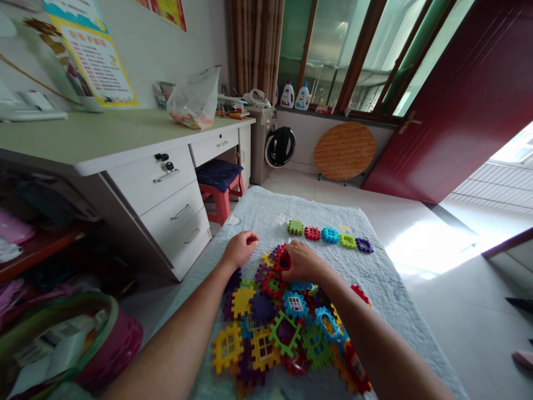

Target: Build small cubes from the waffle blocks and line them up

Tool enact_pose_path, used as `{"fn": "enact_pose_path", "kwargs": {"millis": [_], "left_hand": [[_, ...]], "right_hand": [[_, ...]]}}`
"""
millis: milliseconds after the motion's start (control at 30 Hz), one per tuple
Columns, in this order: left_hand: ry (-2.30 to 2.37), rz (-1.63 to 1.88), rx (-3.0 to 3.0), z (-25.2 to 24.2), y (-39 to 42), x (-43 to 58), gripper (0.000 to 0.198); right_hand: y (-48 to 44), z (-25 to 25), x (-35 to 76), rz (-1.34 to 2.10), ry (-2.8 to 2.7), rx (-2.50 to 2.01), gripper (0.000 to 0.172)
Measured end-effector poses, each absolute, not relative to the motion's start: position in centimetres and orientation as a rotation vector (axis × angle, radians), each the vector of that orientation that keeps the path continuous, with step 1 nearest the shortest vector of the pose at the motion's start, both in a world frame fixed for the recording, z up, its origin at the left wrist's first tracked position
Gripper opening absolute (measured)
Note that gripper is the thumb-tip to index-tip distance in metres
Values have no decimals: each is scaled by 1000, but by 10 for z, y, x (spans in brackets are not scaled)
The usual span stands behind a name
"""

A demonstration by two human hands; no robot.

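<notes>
My right hand (303, 262) grips a red plastic interlocking block (282, 259) at the far end of a heap of similar blocks. My left hand (241, 250) hovers over the cloth to the left of it, fingers curled in, with nothing visible in them. Below my hands the heap holds notched square blocks: yellow ones (227, 348), a green frame (285, 333), blue ones (295, 304) and purple ones (262, 309). Beyond my right hand, several blocks lie in a slanting row, among them a green one (295, 227), a red one (312, 233) and a blue one (330, 235).
A pale blue cloth (266, 208) covers the surface under the blocks. To the left stands a white desk with drawers (169, 191), a red stool (220, 203) under it. A pink basket (120, 350) is at lower left. A washing machine (261, 150) stands behind.
</notes>
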State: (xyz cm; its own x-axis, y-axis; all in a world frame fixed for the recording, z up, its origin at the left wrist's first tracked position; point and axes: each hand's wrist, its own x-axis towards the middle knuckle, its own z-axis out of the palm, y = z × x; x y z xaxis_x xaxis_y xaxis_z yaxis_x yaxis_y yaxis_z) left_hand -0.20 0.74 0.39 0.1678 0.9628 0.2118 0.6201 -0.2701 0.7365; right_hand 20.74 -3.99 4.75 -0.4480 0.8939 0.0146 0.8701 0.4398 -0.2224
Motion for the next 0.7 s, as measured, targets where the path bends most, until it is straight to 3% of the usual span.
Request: {"fn": "enact_pose_path", "kwargs": {"millis": [233,400,700], "left_hand": [[1487,923,1939,2,8,-3,13],[1488,905,1958,1,9,-4,14],[1490,923,1958,3,8,-3,13]], "right_hand": [[-30,58,239,239,-2433,-1600,35],[11,72,291,31,-2294,-1842,45],[50,49,304,-16,-2436,-1997,50]]}}
